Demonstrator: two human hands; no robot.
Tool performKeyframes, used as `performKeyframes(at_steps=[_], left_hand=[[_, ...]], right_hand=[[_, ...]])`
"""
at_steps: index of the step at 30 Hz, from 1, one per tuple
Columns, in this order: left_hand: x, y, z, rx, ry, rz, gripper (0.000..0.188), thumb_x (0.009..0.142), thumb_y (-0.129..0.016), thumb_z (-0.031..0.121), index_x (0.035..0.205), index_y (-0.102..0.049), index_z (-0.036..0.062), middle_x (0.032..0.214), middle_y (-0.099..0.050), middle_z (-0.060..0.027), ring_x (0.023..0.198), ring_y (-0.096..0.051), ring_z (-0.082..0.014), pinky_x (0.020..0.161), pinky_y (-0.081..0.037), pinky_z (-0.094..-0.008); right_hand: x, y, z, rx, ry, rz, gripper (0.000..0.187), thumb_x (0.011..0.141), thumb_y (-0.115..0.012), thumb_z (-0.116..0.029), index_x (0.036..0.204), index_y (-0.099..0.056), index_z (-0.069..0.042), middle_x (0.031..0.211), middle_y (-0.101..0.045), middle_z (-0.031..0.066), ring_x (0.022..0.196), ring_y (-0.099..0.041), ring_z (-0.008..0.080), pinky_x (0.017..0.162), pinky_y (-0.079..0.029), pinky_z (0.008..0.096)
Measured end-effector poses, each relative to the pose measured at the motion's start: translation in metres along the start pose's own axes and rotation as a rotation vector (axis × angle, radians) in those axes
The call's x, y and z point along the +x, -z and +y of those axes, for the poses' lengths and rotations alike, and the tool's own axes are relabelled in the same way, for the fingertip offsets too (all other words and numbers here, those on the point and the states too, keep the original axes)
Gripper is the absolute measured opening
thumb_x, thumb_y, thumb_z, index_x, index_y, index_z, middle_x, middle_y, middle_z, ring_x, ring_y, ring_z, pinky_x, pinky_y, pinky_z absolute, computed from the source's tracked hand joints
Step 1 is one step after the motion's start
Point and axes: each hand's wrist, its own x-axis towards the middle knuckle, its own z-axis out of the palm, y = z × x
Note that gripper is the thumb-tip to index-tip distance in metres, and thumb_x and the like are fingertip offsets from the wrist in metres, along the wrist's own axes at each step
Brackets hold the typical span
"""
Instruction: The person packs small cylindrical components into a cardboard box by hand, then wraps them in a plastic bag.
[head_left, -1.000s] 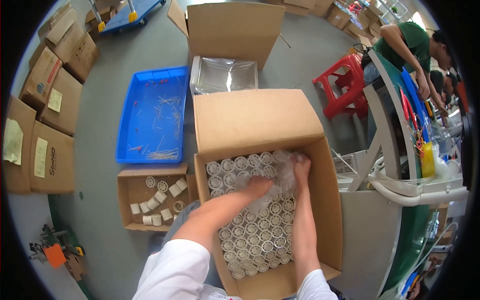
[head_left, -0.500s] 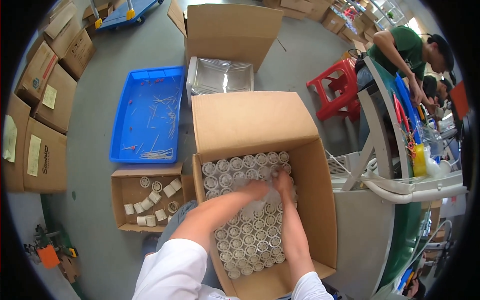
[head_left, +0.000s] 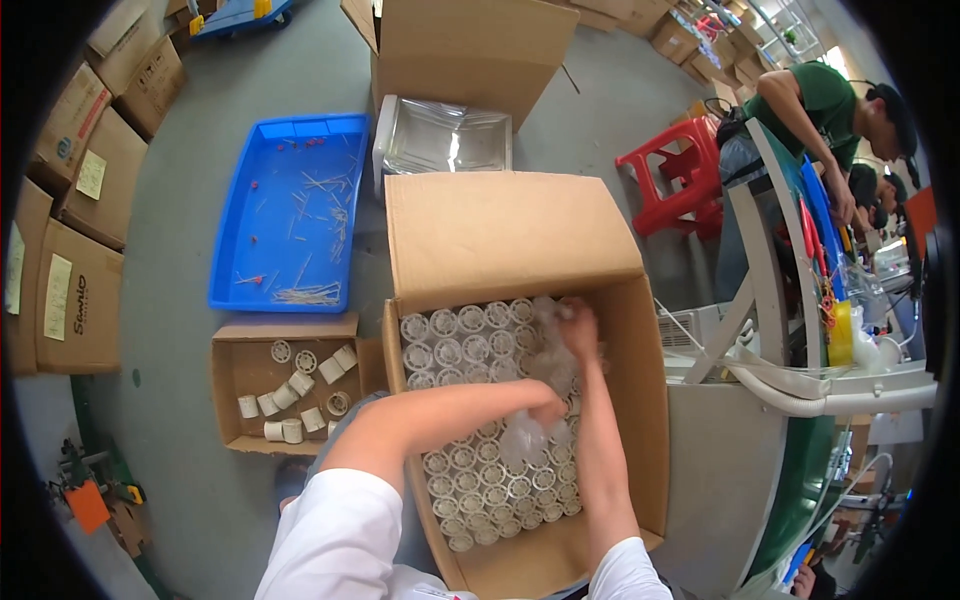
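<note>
A large open carton (head_left: 655,420) stands in front of me, packed with rows of round white slotted parts (head_left: 465,485). Crumpled clear plastic film (head_left: 525,440), perhaps a bag, lies over the parts on the right side. My left hand (head_left: 545,405) reaches across the carton's middle, its fingers closed on the near portion of the film. Farther back, by the right wall, my right hand (head_left: 578,328) has its fingers closed on the film's far portion. The film hides some parts beneath it.
Left of the carton are a small box (head_left: 225,395) of loose white cylinders and a blue tray (head_left: 225,250) with thin sticks. A clear-topped bin (head_left: 440,140) stands behind. At right are a red stool (head_left: 655,185), a workbench (head_left: 775,250) and a seated person (head_left: 825,110).
My left hand has drawn toward me and slightly right, pulling film along. My right hand has shifted toward the far right corner. The film is now stretched between them.
</note>
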Motion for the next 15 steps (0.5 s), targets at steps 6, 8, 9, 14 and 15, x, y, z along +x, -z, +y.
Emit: performKeyframes(at_steps=[6,8,9,14,15], left_hand=[[-0.003,-0.007,0.021,-0.119,-0.015,-0.009,0.037,0.073,-0.058,0.023,0.104,-0.066,0.0034,0.098,-0.066,-0.0105,0.085,-0.062,-0.025,0.071,-0.048,-0.0405],[0.002,-0.006,0.02,-0.058,0.038,-0.081,0.038,0.072,-0.059,0.024,0.104,-0.067,0.0055,0.099,-0.066,-0.0107,0.088,-0.062,-0.0249,0.073,-0.048,-0.0402],[0.002,-0.012,0.02,0.049,0.043,-0.111,0.036,0.072,-0.061,0.024,0.104,-0.068,0.0071,0.101,-0.066,-0.01,0.09,-0.062,-0.0247,0.074,-0.049,-0.0396],[-0.007,-0.007,0.022,0.356,0.058,0.231,0.025,0.073,-0.064,0.017,0.094,-0.069,0.0023,0.098,-0.068,-0.0107,0.091,-0.064,-0.0246,0.067,-0.052,-0.0396],[-0.007,-0.008,0.012,0.358,0.072,0.315,0.026,0.074,-0.066,0.017,0.095,-0.069,0.0036,0.097,-0.068,-0.011,0.092,-0.065,-0.0242,0.065,-0.052,-0.0385]], right_hand=[[0.008,-0.028,0.05,-0.185,0.063,-0.207,0.031,0.074,-0.07,-0.023,0.099,-0.064,-0.006,0.104,-0.064,0.0178,0.098,-0.06,0.035,0.084,-0.048,0.0435],[0.009,-0.012,0.048,-0.017,0.138,-0.186,0.026,0.074,-0.068,-0.016,0.096,-0.064,-0.004,0.098,-0.065,0.0165,0.091,-0.062,0.0261,0.082,-0.048,0.0368],[0.001,0.0,0.03,0.143,0.095,-0.221,0.023,0.074,-0.067,-0.011,0.095,-0.063,-0.002,0.094,-0.066,0.0144,0.087,-0.062,0.0207,0.079,-0.048,0.033],[-0.048,0.099,0.045,0.798,-0.012,-0.08,0.017,0.07,-0.058,0.006,0.085,-0.061,-0.002,0.079,-0.058,0.0005,0.076,-0.055,0.0124,0.066,-0.044,0.0264],[-0.056,0.107,0.047,0.693,-0.053,-0.102,0.018,0.069,-0.058,0.006,0.084,-0.06,-0.003,0.08,-0.058,0.0012,0.078,-0.055,0.012,0.067,-0.045,0.0256]])
